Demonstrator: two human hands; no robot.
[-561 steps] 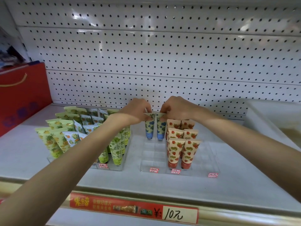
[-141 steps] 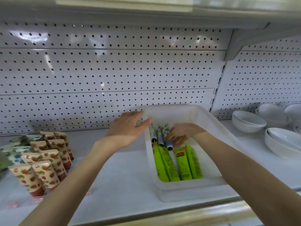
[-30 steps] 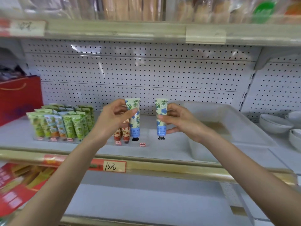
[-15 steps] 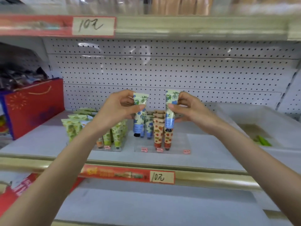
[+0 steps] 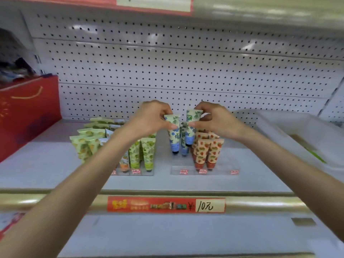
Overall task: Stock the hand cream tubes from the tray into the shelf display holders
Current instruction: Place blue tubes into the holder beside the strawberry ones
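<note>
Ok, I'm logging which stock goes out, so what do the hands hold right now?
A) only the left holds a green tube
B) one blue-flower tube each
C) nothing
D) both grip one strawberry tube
B: the left hand pinches one blue-flower tube near its top, and the right hand pinches a second blue-flower tube, both cap-down.

Left hand [image 5: 150, 118] and right hand [image 5: 214, 120] have carried the blue tubes [image 5: 174, 135] down; caps now over clear holder [image 5: 223, 170], at 9 o'clock of strawberry tubes [image 5: 206, 149].
</note>
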